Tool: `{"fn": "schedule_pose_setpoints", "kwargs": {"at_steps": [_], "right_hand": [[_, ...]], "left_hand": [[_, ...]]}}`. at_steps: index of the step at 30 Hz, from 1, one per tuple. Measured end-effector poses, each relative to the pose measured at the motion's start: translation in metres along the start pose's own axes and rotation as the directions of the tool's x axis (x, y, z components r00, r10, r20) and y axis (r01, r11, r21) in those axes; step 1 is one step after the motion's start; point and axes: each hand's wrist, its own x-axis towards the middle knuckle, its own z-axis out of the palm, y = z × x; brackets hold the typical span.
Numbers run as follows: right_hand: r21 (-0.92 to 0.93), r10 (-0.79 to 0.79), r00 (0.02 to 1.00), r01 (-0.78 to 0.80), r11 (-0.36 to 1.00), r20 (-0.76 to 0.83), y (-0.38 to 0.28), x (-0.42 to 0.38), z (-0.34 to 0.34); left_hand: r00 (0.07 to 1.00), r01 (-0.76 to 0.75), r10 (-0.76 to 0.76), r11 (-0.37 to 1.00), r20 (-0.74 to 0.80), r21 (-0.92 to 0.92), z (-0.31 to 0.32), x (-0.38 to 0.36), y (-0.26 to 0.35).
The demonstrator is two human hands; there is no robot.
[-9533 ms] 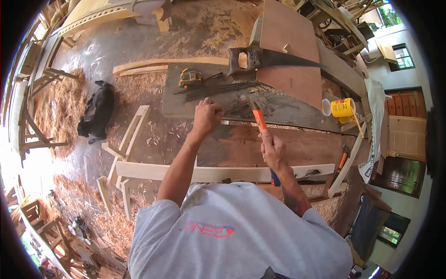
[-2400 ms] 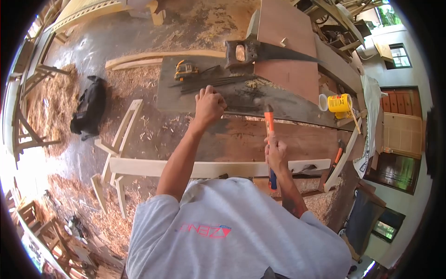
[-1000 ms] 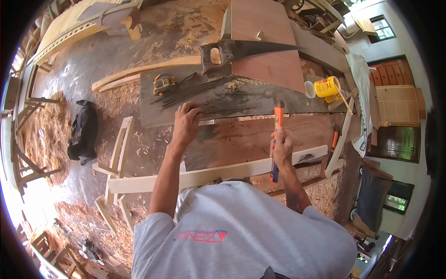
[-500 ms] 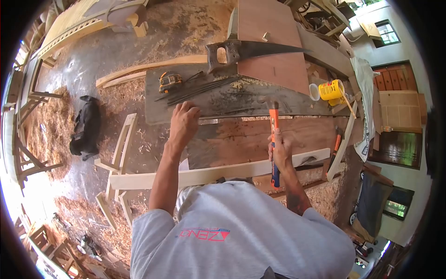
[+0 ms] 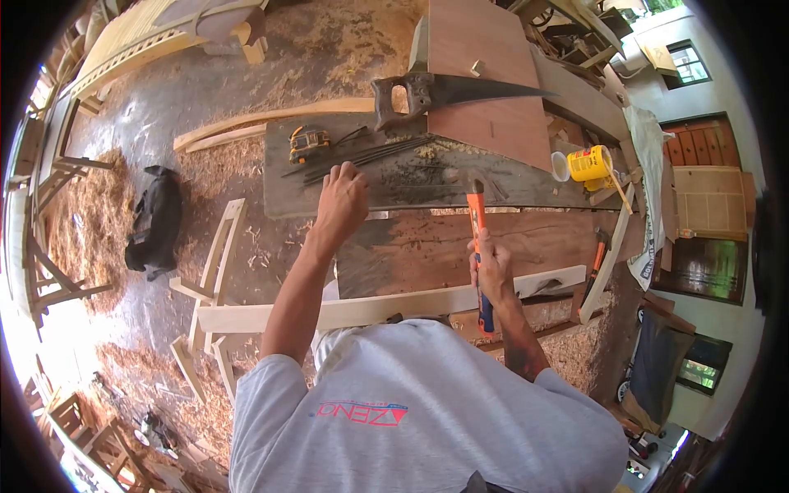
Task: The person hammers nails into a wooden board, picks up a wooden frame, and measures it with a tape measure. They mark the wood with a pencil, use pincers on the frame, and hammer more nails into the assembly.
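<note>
My right hand (image 5: 496,267) is wrapped round the orange and blue handle of a hammer (image 5: 477,220), whose head points away from me over the dark board. My left hand (image 5: 343,197) is closed, fingers curled down at the near part of the dark board (image 5: 283,185); whatever it may hold is hidden. Just beyond it lie several thin dark rods (image 5: 374,158). A yellow and black tape measure (image 5: 309,146) rests to their left. Farther back, a handsaw (image 5: 404,97) lies with its blade across a pinkish plywood sheet (image 5: 485,49).
A long pale wooden piece (image 5: 370,311) crosses in front of my body. To the right lie a yellow tub (image 5: 587,164) and another orange-handled tool (image 5: 597,255). Curved wooden parts (image 5: 218,263) and a black bundle (image 5: 156,222) are on the shaving-strewn floor at left.
My left hand has shifted a little to the right along the dark board, near the rods. The hammer has tilted slightly, still in my right hand. The view has moved slightly.
</note>
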Motion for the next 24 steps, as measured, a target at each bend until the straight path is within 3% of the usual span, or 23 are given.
{"fn": "schedule_pose_setpoints", "kwargs": {"at_steps": [2,4,8,10,13,15,20,23,24], "right_hand": [[0.003,-0.021,1.0,0.021,1.0,0.003,-0.009,-0.001,0.004],[0.009,-0.032,0.999,0.032,0.999,0.008,-0.016,-0.004,0.008],[0.019,-0.097,0.994,0.096,0.995,0.049,-0.018,-0.004,0.021],[-0.006,-0.139,0.988,0.14,0.99,0.065,-0.009,0.002,0.027],[-0.097,-0.271,0.96,0.278,0.956,0.075,0.015,0.017,0.038],[-0.443,-0.408,0.905,0.418,0.793,0.123,0.016,0.028,0.043],[-0.306,-0.347,0.935,0.353,0.884,0.076,-0.008,0.01,0.043],[-0.245,-0.367,0.926,0.378,0.893,0.091,-0.015,0.009,0.04],[-0.247,-0.383,0.917,0.398,0.883,0.108,-0.015,0.011,0.038]], "left_hand": [[0.999,0.028,-0.03,0.998,-0.032,-0.05,0.005,0.004,-0.006],[0.986,0.164,-0.165,0.949,0.021,-0.27,0.002,0.007,-0.01],[0.966,0.25,-0.258,0.916,0.016,-0.314,0.003,0.018,-0.01],[0.951,0.305,-0.277,0.91,0.135,-0.28,0.0,0.024,-0.012],[0.913,0.403,-0.373,0.889,0.166,-0.216,0.004,0.028,-0.009],[0.904,0.42,-0.391,0.89,0.174,-0.179,0.006,0.03,-0.007],[0.927,0.363,-0.345,0.924,0.146,-0.12,0.008,0.032,-0.017],[0.923,0.358,-0.317,0.915,0.216,-0.186,-0.004,0.028,-0.014],[0.934,0.34,-0.285,0.893,0.213,-0.295,-0.011,0.026,-0.015]]}}
